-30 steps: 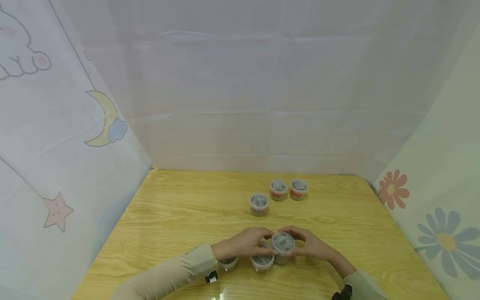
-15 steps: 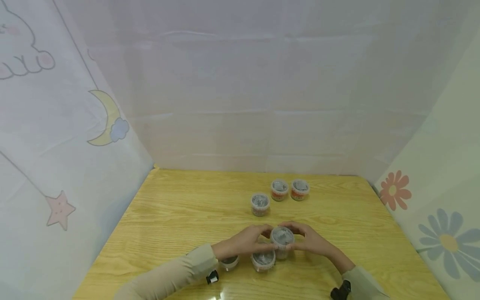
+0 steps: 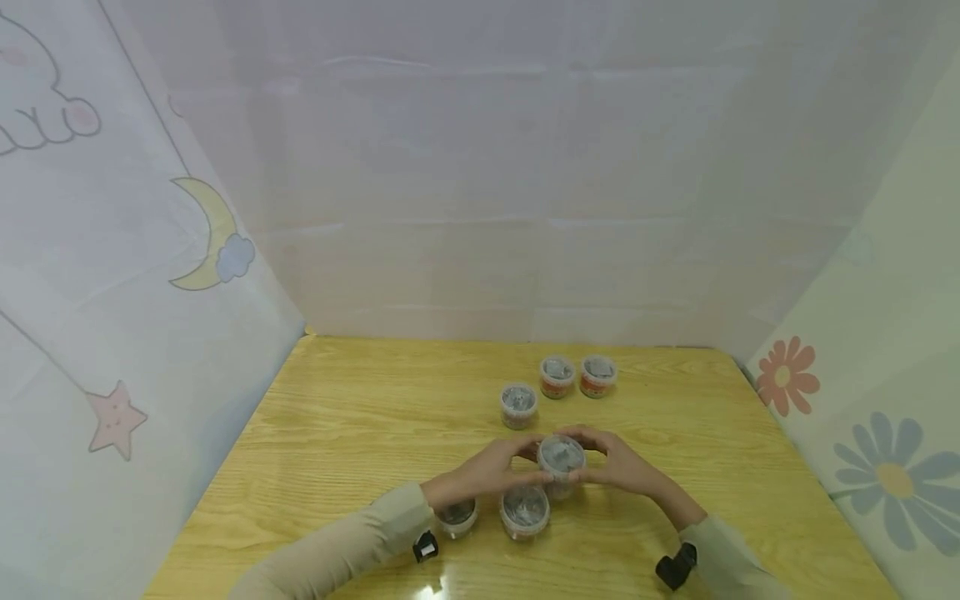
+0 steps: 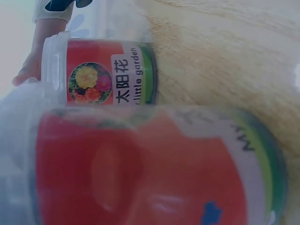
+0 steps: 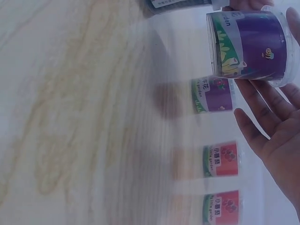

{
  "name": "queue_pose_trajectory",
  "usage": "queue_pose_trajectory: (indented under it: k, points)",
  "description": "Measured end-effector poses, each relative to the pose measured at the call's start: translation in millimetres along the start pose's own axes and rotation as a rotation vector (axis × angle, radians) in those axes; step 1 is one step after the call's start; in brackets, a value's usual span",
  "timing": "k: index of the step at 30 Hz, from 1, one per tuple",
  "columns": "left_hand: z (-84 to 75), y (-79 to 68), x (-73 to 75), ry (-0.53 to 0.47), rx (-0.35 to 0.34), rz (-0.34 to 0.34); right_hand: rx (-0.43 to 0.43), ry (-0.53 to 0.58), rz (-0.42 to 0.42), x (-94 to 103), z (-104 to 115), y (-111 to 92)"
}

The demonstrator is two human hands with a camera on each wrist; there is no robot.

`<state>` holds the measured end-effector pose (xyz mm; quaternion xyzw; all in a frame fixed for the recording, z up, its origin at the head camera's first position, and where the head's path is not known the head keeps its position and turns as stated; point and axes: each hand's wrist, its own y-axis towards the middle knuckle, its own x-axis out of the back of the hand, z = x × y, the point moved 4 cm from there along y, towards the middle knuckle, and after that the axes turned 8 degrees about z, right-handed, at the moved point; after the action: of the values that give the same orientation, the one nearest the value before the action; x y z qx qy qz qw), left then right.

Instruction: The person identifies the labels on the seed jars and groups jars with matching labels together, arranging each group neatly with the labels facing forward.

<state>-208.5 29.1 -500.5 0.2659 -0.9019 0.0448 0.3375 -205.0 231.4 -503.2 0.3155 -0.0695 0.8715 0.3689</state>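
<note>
In the head view my left hand (image 3: pixel 491 468) and right hand (image 3: pixel 626 467) hold a clear-lidded planting cup (image 3: pixel 561 454) from both sides, fingers and thumbs around its upper part. Its label is purple in the right wrist view, where the planting cup (image 5: pixel 255 44) appears raised off the table and the right hand (image 5: pixel 281 126) lies against its lid end. Just below my left hand stands a second cup (image 3: pixel 525 512); a third cup (image 3: pixel 457 518) sits under the left wrist. In the left wrist view both nearby cups, including the flower-picture cup (image 4: pixel 112 70), have red labels.
Farther back on the wooden table (image 3: pixel 360 400) stand a purple-labelled cup (image 3: pixel 518 406) and two red-labelled cups, one left (image 3: pixel 557 377) and one right (image 3: pixel 598 377). Printed sheets (image 3: pixel 450 167) hang behind and at both sides.
Both hands have moved the held cup away from me, toward the back of the table and slightly left. The second cup beside it is now less covered by the left hand.
</note>
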Motion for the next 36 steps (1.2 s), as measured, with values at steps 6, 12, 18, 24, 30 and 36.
queue_pose_trajectory:
  k: [6,12,18,24,30,36]
  points:
    - [-2.0,0.4,6.1,-0.008,-0.001,-0.021,-0.004,-0.005,-0.004,4.8,4,5]
    - [-1.8,-0.4,9.9,0.005,0.025,-0.047,0.011,0.001,-0.011,6.9,10,10]
    - [-1.4,-0.2,14.7,-0.005,0.040,-0.070,-0.002,0.012,-0.019,9.1,12,14]
    - [0.0,-1.4,19.0,-0.032,0.064,-0.105,-0.008,-0.003,-0.044,9.9,17,22]
    - [1.0,-3.1,24.7,-0.050,0.062,-0.131,0.009,0.010,-0.034,14.2,43,30]
    - [0.3,-6.3,32.0,-0.068,0.091,-0.167,0.010,-0.013,-0.051,13.6,38,39]
